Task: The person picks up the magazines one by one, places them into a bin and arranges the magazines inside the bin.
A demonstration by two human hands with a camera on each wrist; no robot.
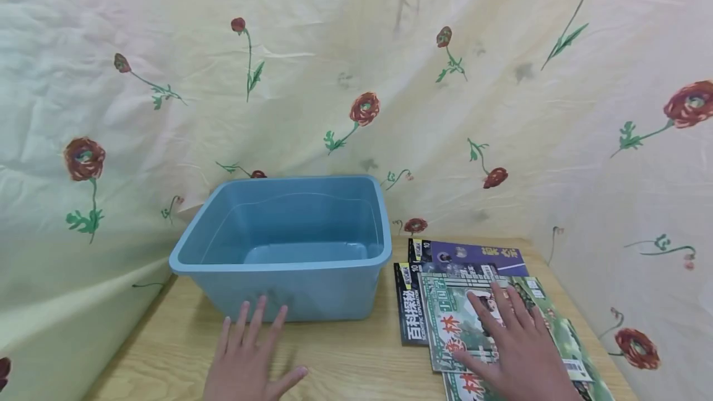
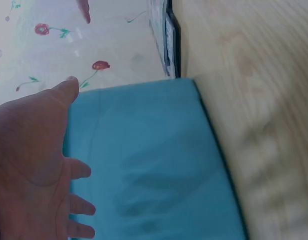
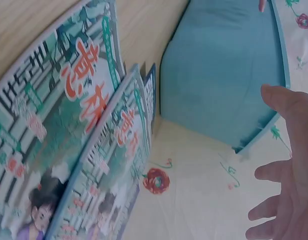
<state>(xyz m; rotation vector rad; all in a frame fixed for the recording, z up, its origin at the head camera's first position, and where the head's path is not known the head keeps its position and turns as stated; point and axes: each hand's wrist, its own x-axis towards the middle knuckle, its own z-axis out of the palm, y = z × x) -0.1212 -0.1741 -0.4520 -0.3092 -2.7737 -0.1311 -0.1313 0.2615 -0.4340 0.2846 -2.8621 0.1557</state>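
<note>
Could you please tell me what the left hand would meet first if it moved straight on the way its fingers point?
Probably the blue tub, at its near outer wall; the left hand points at it, though the gap is hard to judge.

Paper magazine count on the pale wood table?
At least 4, overlapping at right of the pale wood table: purple-covered magazine at the back, black-covered magazine with white lettering before it, upper green illustrated magazine, lower green illustrated magazine partly under that. More may be hidden.
</note>
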